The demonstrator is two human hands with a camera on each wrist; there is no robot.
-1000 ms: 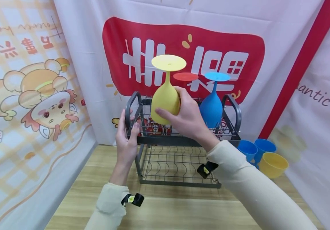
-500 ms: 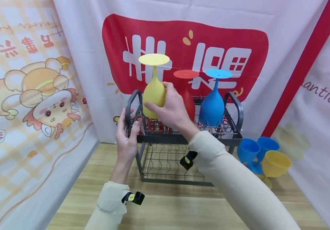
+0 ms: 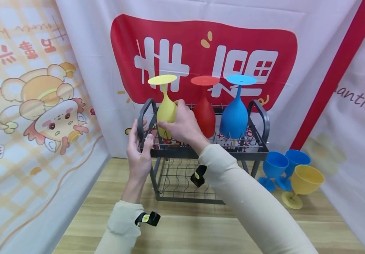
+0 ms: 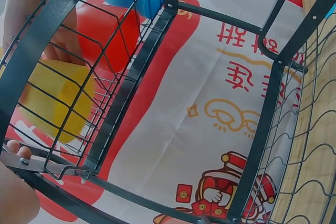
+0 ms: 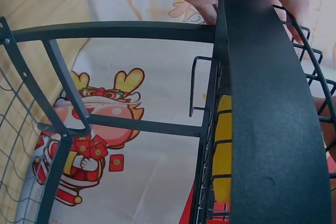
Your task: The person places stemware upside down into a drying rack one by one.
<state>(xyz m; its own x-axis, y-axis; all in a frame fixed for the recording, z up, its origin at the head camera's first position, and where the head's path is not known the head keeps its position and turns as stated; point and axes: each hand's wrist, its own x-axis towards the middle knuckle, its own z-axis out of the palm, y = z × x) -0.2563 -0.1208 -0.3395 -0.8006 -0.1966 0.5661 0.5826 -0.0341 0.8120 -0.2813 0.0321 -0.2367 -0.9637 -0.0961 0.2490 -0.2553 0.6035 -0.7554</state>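
In the head view my right hand grips the bowl of a yellow goblet, upside down at the left end of the upper tier of a dark two-tier dish rack. From below, the left wrist view has the yellow goblet overlapping the wires of that tier. My left hand holds the rack's left end by its side handle, thumb in front. Beside the yellow one, a red goblet and a blue goblet stand inverted on the same tier.
On the wooden table, right of the rack, stand two upright blue goblets and an upright yellow goblet. The rack's lower tier shows wavy wires. Printed cloth hangs close behind, with more on both sides.
My right hand has carried the yellow goblet leftward, then down into the rack's left end, revealing the red goblet. The left hand keeps its hold on the rack.
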